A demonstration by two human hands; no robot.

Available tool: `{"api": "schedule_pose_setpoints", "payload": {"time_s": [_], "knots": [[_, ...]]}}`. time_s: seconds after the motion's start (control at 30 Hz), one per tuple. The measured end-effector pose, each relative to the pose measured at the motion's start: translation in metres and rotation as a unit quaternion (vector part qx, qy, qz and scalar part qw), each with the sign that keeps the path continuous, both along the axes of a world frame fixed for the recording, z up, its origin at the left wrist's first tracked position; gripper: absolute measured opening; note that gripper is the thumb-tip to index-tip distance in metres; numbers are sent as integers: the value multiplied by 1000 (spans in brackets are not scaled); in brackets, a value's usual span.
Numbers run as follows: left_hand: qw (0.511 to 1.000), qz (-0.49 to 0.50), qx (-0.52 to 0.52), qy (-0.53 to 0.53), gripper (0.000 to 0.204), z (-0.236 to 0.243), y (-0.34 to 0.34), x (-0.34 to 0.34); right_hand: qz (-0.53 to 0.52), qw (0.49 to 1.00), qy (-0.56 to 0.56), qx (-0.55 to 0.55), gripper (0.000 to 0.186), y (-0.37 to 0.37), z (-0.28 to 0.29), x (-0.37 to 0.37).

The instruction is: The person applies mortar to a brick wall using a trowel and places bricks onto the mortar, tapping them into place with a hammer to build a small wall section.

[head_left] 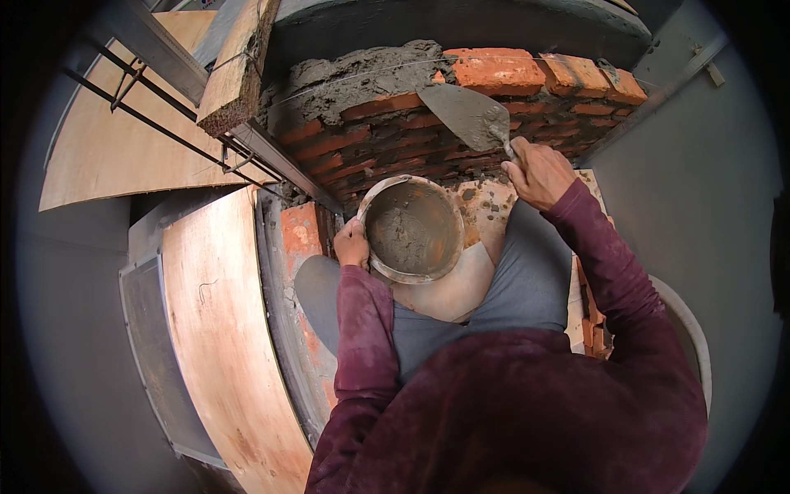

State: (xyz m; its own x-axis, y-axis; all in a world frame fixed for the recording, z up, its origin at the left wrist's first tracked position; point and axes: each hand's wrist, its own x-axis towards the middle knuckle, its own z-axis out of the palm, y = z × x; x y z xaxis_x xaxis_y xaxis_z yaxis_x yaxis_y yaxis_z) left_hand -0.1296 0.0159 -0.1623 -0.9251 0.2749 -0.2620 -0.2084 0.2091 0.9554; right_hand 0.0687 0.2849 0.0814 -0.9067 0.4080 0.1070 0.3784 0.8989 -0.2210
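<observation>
My left hand (352, 244) is closed on the rim of a round bucket (453, 210), which sits between my knees. Wet grey mortar (403, 226) coats its inside. My right hand (543, 174) grips the handle of a pointing trowel (469, 115), whose mortar-smeared blade reaches up to the brick wall (354, 148). The blade's tip lies near the left end of the laid bricks (498, 70) on the top course. Left of those, a thick bed of wet mortar (362, 72) covers the wall top. A thin string (370, 72) runs along the course.
At the left stand a wooden post (234, 74) and steel rebar (164, 123). Plywood sheets (222, 296) lie beyond a brick ledge (303, 230). More bricks (594, 309) and a pale round tub rim (695, 329) are at my right, beside a grey wall (683, 181).
</observation>
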Motion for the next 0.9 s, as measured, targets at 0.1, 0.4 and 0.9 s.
{"api": "schedule_pose_setpoints", "payload": {"time_s": [0.1,0.4,0.9], "knots": [[999,-26,19,-12,30,17,9,8,88,995,21,50,23,-3,14,23],[999,-20,-1,32,30,4,-2,0,227,945,-69,226,28,-9,175,-153],[996,-34,-55,57,30,16,7,2,133,934,-236,234,31,62,198,-173]]}}
